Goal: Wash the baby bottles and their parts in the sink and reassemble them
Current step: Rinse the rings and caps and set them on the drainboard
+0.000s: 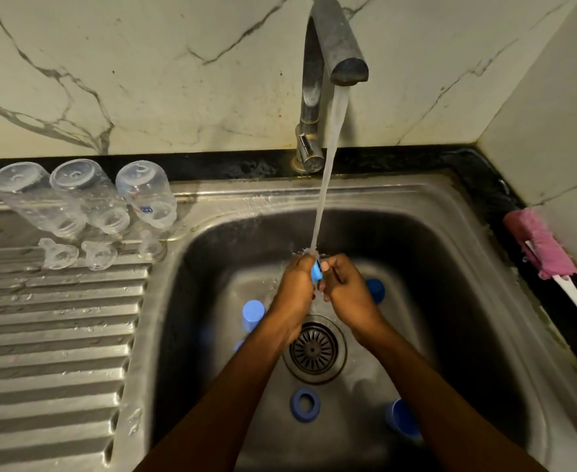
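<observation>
Both hands are in the steel sink (426,233) under the running tap (334,39). My left hand (295,287) and my right hand (348,294) together grip a small blue bottle ring (317,270) in the water stream. On the sink floor lie a blue ring (304,404), a blue cap (253,314) at the left, a blue cap (375,290) behind my right hand and a blue cap (403,420) at the front right. Three clear bottles (38,199) (91,195) (147,194) stand upside down on the drainboard, with three clear teats (59,254) (99,255) (150,247) in front.
The ribbed steel drainboard (52,335) fills the left side. A pink sponge brush with a white handle (540,245) lies on the black counter edge at the right. The drain strainer (313,349) sits mid-sink between my forearms. A marble wall stands behind.
</observation>
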